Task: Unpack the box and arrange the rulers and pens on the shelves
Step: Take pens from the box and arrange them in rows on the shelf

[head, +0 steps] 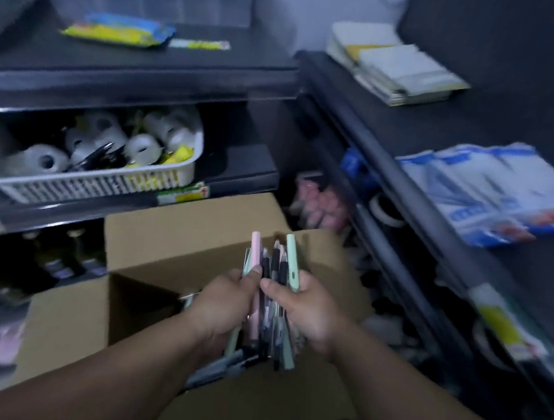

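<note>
Both hands are together over the open box (173,234), sharing one bundle of pens (272,269).

Left hand (224,302): fingers curled round the bundle's left side, thumb pressed on top near a pink pen (255,248).
Right hand (306,313): grips the right side, thumb across the black pens, a mint pen (291,254) along its outer edge.

The pens point away from the person, tips standing clear above the fingers and lower ends sticking out below the palms. The bundle is held above the box mouth, not touching the cardboard. More long items lie in the box under the hands, too blurred to name.

The box sits on the floor in the corner where two dark shelf units meet, flaps open.

Left shelves (130,73):
- the upper board carries a yellow-blue packet (117,30);
- the board below holds a white basket (103,184) of tape rolls (43,161);
- bottles (60,254) stand lower down, beside the box.

Right shelves (375,144):
- a paper stack (398,69) at the far end;
- blue-white packs (491,191) nearer.
</note>
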### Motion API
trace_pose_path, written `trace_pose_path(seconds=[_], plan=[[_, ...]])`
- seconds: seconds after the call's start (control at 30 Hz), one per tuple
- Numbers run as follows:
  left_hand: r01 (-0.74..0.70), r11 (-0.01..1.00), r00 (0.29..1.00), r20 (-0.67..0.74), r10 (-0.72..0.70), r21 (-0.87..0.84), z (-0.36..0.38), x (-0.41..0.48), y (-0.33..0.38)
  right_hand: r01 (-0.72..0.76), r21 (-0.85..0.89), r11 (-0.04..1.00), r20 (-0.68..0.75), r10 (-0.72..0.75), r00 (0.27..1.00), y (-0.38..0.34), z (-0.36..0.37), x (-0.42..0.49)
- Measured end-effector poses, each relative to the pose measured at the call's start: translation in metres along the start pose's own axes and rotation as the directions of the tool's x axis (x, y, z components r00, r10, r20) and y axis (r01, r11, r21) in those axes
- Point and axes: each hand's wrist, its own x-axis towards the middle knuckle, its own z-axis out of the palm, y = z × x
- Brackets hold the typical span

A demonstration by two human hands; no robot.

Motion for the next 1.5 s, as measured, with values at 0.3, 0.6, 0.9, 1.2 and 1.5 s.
trace_pose_path(seconds=[0.3,0.6,0.9,1.2,1.5], plan=[[0.118,0.98,0.882,0.471,-0.029,-0.16,0.122,-0.106,0.039,-0.062,0.169,0.984,-0.426,0.129,0.895,0.021,-0.078,-0.178],[-0.165,0.985,0.642,0.764,0.065,0.055,0.272,-0.294,-0.004,0.071,0.41,0.909,-0.699,0.264,0.664,0.118,-0.127,-0.433],[-0.267,0.949,0.337,0.939,-0.073,0.17,0.42,-0.567,-0.117,0.289,0.535,0.794,-0.838,0.456,0.299,0.261,-0.121,-0.737],[-0.249,0.918,0.216,0.941,-0.259,0.309,0.555,-0.694,-0.203,0.341,0.473,0.812,-0.856,0.515,-0.039,0.347,-0.133,-0.899],[-0.297,0.914,0.132,0.96,-0.246,0.275,0.684,-0.741,-0.158,0.515,0.477,0.712,-0.804,0.591,-0.072,0.385,-0.263,-0.948]])
